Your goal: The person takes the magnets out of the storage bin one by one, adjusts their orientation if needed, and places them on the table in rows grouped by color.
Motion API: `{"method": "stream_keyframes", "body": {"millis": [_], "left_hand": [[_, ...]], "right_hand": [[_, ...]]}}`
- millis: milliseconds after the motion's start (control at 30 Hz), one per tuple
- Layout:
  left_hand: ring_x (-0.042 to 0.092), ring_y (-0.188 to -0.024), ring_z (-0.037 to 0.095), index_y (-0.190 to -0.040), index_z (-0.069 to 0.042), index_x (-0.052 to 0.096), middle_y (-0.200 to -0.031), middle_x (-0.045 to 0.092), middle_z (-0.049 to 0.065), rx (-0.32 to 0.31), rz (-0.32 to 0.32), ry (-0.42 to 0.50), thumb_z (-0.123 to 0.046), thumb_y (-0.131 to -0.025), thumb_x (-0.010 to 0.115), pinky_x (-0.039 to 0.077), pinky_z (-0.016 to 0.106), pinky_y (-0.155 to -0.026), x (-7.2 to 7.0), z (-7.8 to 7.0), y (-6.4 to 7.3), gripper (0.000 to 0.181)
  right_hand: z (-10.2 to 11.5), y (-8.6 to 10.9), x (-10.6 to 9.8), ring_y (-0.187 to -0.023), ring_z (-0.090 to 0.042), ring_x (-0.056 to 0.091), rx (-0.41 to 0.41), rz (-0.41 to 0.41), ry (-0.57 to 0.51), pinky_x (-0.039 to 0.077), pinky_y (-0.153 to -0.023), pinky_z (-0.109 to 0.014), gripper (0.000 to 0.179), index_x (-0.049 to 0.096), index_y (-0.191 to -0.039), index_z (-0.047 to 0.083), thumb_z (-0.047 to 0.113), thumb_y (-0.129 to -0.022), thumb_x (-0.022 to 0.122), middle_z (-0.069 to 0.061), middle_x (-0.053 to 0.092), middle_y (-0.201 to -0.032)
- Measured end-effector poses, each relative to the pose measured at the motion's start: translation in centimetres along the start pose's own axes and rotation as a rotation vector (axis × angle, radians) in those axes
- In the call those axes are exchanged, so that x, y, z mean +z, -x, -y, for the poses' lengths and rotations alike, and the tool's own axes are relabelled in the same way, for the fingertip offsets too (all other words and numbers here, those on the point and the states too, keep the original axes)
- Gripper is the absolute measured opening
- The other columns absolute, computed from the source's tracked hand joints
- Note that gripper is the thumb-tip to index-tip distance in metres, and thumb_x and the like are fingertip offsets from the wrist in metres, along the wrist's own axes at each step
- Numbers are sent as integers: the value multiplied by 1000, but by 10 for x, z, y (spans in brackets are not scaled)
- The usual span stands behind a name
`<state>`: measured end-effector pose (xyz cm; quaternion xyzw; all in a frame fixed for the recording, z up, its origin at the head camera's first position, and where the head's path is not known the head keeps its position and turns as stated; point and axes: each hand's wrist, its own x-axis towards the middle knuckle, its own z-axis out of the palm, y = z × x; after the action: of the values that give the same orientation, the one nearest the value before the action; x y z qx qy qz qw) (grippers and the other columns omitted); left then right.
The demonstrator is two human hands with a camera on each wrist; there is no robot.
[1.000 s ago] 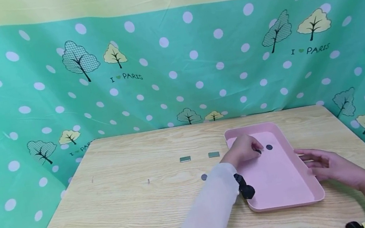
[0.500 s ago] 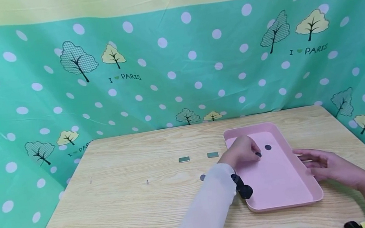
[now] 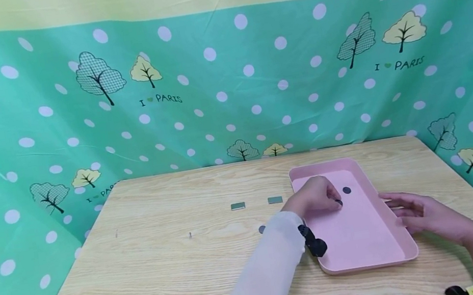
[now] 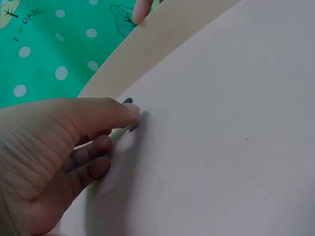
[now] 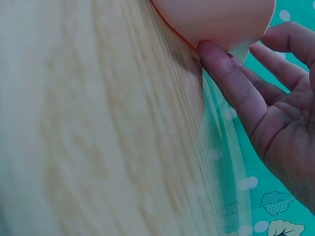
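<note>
Inside the pink tray point(image 3: 355, 237), my left hand point(image 3: 316, 193) reaches across the near-left wall and pinches a small dark round disc point(image 3: 339, 203) just over the tray floor. In the left wrist view, the disc's dark edge point(image 4: 129, 101) peeks out beside the thumb tip, with the other fingers loosely bent below. A second dark disc point(image 3: 347, 190) lies flat on the tray floor, a little farther back. My right hand point(image 3: 433, 214) rests against the tray's outer right wall; thumb and fingers touch it at their tips in the right wrist view point(image 5: 275, 98).
Two small grey-green rectangular pieces, one at left point(image 3: 238, 206) and one at right point(image 3: 275, 200), lie on the wooden table point(image 3: 156, 284). Another grey disc point(image 3: 262, 229) sits partly behind my left sleeve. A tiny dark bit point(image 3: 190, 235) lies farther left. A green patterned curtain point(image 3: 190, 88) hangs behind.
My left hand has shifted slightly toward me and to the right within the tray, carrying the pinched disc along. The right hand keeps its place at the tray wall.
</note>
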<state>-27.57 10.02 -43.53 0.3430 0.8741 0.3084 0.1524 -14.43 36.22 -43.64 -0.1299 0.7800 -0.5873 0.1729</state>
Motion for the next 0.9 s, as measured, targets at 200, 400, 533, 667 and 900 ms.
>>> {"method": "stream_keyframes", "body": {"millis": [200,400,533,667,900], "left_hand": [[55,-72,0,-84,-15,76,-73,64,-14,27,-33,94,-12,-76,83,45,11,-67,0,1,2,11],[58,-69,1,-88,-10,76,-74,66,-12,90,-75,222,-6,-80,79,48,11,-68,-4,0,5,10],[59,-69,1,-90,-9,77,-74,66,-13,141,-99,228,-7,-80,79,49,13,-65,-11,-4,9,11],[59,-68,-2,-93,-8,77,-74,66,-13,169,-99,190,-9,-80,79,49,12,-64,-19,-9,14,13],[59,-67,-2,-91,-6,77,-74,67,-12,183,-112,179,-9,-80,80,50,12,-66,-26,-11,26,12]], "right_hand": [[2,-1,1,-111,-4,60,-11,9,-1,57,-79,-43,56,27,-150,-2,6,-100,52,17,57,-128],[5,-2,2,-111,-5,60,-11,8,3,57,-79,-43,57,26,-149,-4,5,-99,52,11,57,-129],[6,-3,4,-110,-4,61,0,-3,33,57,-79,-42,58,27,-149,-4,6,-99,54,-5,54,-135],[4,-3,3,-110,-4,60,-18,2,43,57,-78,-42,58,27,-149,-5,6,-99,54,-3,55,-134],[2,0,1,-110,-4,60,-48,17,37,57,-77,-42,56,27,-149,-4,4,-99,53,15,57,-128]]}}
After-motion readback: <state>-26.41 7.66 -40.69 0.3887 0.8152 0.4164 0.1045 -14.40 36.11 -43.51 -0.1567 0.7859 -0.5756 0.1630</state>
